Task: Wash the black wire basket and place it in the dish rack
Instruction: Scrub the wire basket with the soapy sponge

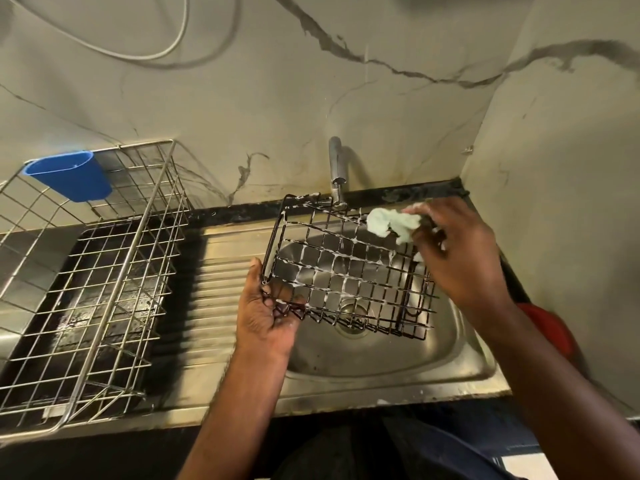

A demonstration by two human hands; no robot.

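1. Wall (242,98): pale marble-look panels with dark veins, meeting in a corner at the right; a white cable loops across the upper left.
2. Dish rack (86,289): silver wire, standing on the left of the counter over a dark tray. No dishes visible in it.
3. Sink (450,358): stainless steel basin with a ribbed drainboard to its left; drain visible at the bottom of the basin.
4. Black wire basket (346,268): held in the air above the basin, tilted, its far edge just below the tap. White suds cling to many of its wires. It is apart from the dish rack, to the rack's right.
5. Left hand (266,313): grips the basket's near-left corner, fingers curled round the wires, thumb up along the corner post.
6. Right hand (457,251): at the basket's far-right edge, fingers pinching a soapy pale green cloth (391,225) that lies against the top wires. Foam on the fingers.
7. Blue plastic cup (71,178): hung on the rack's far-left rim, opening upward.
8. Tap (336,168): chrome, rising from the wall edge behind the basin. Water flow: cannot tell.
9. Red object (550,327): partly hidden behind the right forearm, at the sink's right edge; identity unclear.
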